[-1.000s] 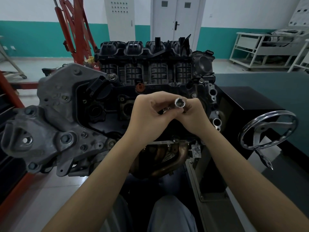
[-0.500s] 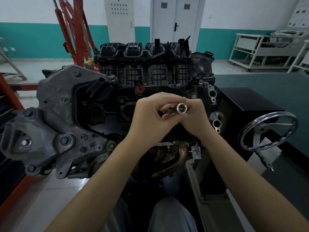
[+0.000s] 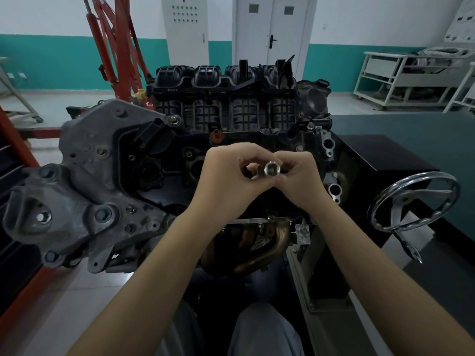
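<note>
Fingers [image 3: 246, 160] of left hand [image 3: 226, 181] curled, thumb and forefinger pinching narrow drive end of chrome socket [image 3: 272, 168]; right hand [image 3: 300, 181] curled tight on its wide end from 3 o'clock. Both hands meet knuckle to knuckle at frame centre, over the dark valve cover of the engine [image 3: 231, 119]. Socket held in the air, apart from the engine, hollow mouth turned toward the camera; inside shows only bright metal wall.

White trolley [image 3: 385, 73] at 2 o'clock carries grey parts on its top shelf, too small to name. Chrome handwheel [image 3: 413, 201] at 3 o'clock, red hoist [image 3: 115, 42] at 11 o'clock, rusty exhaust manifold [image 3: 262, 242] just below the wrists at 6 o'clock.

Against half a second ago: socket sits a touch further toward 9 o'clock, mouth faces the lens more squarely. Left forefinger has loosened into a small ring with a gap showing, where it lay closed over the tool before. Engine and handwheel unmoved
</note>
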Demonstrator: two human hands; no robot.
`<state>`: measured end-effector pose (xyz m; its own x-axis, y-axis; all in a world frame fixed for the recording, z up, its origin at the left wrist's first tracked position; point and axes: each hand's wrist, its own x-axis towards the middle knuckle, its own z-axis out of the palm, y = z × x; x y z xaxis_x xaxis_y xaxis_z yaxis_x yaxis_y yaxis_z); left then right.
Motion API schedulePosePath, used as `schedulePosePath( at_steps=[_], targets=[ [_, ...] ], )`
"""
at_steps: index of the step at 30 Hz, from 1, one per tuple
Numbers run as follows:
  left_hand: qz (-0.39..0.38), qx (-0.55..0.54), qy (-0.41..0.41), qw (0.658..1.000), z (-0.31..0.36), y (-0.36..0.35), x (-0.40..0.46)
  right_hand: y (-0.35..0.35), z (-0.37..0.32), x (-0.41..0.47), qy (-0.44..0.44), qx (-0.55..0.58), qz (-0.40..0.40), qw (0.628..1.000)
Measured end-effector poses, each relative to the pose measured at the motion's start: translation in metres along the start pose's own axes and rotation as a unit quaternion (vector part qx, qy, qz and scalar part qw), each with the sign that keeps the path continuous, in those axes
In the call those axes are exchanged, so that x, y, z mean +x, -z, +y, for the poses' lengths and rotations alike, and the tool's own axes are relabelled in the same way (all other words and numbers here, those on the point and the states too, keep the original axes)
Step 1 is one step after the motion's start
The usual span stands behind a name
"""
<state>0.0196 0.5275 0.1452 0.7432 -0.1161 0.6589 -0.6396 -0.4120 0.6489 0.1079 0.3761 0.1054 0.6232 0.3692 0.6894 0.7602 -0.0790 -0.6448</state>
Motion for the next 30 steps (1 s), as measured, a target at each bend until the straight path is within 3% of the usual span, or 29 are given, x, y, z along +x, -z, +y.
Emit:
schedulePosePath(
  at_steps=[3, 7, 13, 19, 24, 30],
  targets=[
    [0.021, -0.021, 0.004, 1.000, 0.000, -0.002, 0.000, -0.002, -0.008, -0.001, 0.015, -0.008, -0.023, 1.000],
    [-0.010, -0.086, 0.011, 0.996, -0.001, -0.002, 0.000, -0.003, -0.008, -0.001, 0.006, 0.002, -0.019, 1.000],
    [0.035, -0.046, 0.004, 0.998, -0.002, -0.003, 0.000, -0.002, -0.005, 0.000, 0.007, 0.002, -0.006, 1.000],
    [-0.005, -0.088, 0.000, 0.996, -0.003, -0.002, 0.000, -0.002, -0.002, 0.000, 0.009, -0.013, -0.009, 1.000],
    [0.071, -0.029, -0.004, 0.997, 0.001, -0.007, 0.000, -0.002, -0.003, 0.000, 0.015, -0.015, -0.005, 1.000],
    [0.006, -0.077, 0.009, 0.997, 0.000, -0.005, 0.000, -0.004, -0.005, 0.000, 0.012, -0.008, -0.002, 1.000]
  ],
)
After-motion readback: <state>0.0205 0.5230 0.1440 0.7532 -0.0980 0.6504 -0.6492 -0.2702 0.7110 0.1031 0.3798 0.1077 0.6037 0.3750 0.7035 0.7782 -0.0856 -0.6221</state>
